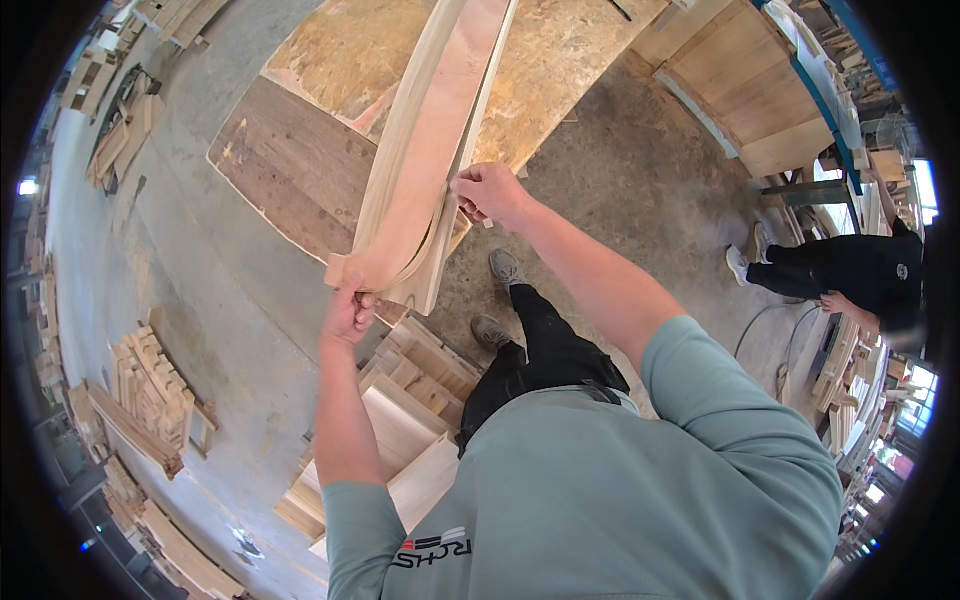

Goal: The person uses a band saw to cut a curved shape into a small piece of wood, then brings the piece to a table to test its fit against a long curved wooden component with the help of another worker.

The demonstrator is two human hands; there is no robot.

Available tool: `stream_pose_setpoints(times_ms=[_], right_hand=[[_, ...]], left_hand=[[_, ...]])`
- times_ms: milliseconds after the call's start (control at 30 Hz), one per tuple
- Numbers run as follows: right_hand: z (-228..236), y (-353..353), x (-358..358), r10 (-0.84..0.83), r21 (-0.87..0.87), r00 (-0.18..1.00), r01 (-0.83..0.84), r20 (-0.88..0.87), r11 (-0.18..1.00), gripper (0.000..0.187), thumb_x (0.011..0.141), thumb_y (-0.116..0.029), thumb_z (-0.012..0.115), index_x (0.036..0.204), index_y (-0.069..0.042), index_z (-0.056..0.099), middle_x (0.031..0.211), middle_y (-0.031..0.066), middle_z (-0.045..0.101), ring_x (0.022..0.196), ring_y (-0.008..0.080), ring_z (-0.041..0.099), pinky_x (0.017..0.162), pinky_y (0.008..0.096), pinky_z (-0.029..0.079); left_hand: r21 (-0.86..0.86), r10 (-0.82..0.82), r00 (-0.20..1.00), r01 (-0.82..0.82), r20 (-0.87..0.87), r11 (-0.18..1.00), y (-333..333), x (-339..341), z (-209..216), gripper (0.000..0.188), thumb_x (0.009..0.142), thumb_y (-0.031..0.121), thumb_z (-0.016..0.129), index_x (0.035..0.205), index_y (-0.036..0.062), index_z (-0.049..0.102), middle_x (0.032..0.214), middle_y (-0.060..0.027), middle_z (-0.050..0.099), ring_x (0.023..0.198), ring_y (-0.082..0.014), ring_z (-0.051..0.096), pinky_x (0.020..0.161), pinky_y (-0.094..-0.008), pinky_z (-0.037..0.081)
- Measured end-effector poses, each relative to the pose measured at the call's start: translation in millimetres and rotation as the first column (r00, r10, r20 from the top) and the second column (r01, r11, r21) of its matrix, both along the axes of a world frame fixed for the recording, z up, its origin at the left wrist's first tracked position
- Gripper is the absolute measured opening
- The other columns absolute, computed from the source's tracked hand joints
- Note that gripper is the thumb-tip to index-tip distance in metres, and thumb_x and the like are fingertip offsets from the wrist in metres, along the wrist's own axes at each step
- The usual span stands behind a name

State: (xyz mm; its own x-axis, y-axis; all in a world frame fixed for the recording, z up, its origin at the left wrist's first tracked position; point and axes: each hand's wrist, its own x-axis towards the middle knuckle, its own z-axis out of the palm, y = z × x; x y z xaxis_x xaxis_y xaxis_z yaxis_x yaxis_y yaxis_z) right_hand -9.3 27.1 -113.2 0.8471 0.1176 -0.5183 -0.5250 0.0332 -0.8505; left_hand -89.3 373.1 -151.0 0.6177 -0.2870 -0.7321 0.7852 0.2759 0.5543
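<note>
A long wooden piece (440, 130) lies on a worktable and runs away from me. It has a pinkish flat face, a pale rail (395, 150) along its left side and a thin curved strip at its right near end. My left hand (350, 312) is closed round its near left corner, thumb on the end. At its right edge my right hand (490, 193) is curled shut, fingertips against the side strip. What those fingers pinch, if anything, is hidden.
The worn plywood worktable (320, 60) has a darker board (290, 170) at its left. Stacked pale boards (400, 420) stand beside my legs. Wood piles (155, 385) lie on the floor to the left. At right, a person in black (850, 275) stands near a large wooden panel (745, 90).
</note>
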Motion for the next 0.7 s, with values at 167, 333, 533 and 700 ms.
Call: stream_pose_setpoints(times_ms=[167, 333, 533, 700], right_hand=[[7.2, 0.9, -3.5, 0.18, -0.269, 0.976, -0.142, 0.121, 0.953, 0.013, 0.089, -0.011, 0.066, 0.088, 0.001, 0.067, 0.073, 0.0076, 0.066, 0.058, 0.0179, 0.061, 0.052, 0.0336, 0.047], [11.1, 17.1, -7.9, 0.641, -0.741, 0.437, 0.095, 0.631, 0.665, 0.018, 0.083, -0.019, 0.074, 0.094, -0.007, 0.07, 0.099, 0.0063, 0.067, 0.102, 0.0219, 0.063, 0.083, 0.038, 0.051], [53.2, 61.0, -6.6, 0.998, -0.967, 0.047, -0.25, 0.046, 0.056, 0.018, 0.083, -0.028, 0.073, 0.091, -0.011, 0.073, 0.104, 0.0048, 0.064, 0.113, 0.0233, 0.057, 0.094, 0.0414, 0.048], [14.7, 58.7, -24.0, 0.995, -0.972, 0.041, -0.213, 0.095, 0.101, 0.015, 0.08, -0.026, 0.071, 0.086, -0.012, 0.073, 0.102, 0.0035, 0.066, 0.107, 0.0241, 0.061, 0.088, 0.0416, 0.051]], left_hand=[[0.068, -0.019, 1.0, 0.019, 0.005, 0.998, -3.4, 6.1, 12.2, 0.028, 0.095, 0.038, 0.069, 0.102, 0.0126, 0.06, 0.063, 0.0025, 0.054, 0.042, -0.0058, 0.045, 0.034, -0.0194, 0.03], [0.134, -0.027, 1.0, 0.026, 0.004, 0.991, 0.9, 7.5, 9.6, 0.026, 0.093, 0.036, 0.07, 0.1, 0.0134, 0.06, 0.063, 0.0021, 0.054, 0.043, -0.0062, 0.045, 0.035, -0.0198, 0.031], [0.057, 0.033, 0.999, -0.031, -0.034, 0.998, -2.4, 7.6, 8.4, 0.026, 0.093, 0.037, 0.071, 0.098, 0.0144, 0.06, 0.063, 0.002, 0.054, 0.046, -0.0068, 0.046, 0.036, -0.0208, 0.029], [0.057, -0.007, 0.999, 0.01, -0.042, 0.998, -5.1, 10.5, 17.1, 0.035, 0.096, 0.048, 0.063, 0.097, 0.0133, 0.061, 0.061, 0.0016, 0.053, 0.044, -0.0073, 0.044, 0.037, -0.0214, 0.03]])
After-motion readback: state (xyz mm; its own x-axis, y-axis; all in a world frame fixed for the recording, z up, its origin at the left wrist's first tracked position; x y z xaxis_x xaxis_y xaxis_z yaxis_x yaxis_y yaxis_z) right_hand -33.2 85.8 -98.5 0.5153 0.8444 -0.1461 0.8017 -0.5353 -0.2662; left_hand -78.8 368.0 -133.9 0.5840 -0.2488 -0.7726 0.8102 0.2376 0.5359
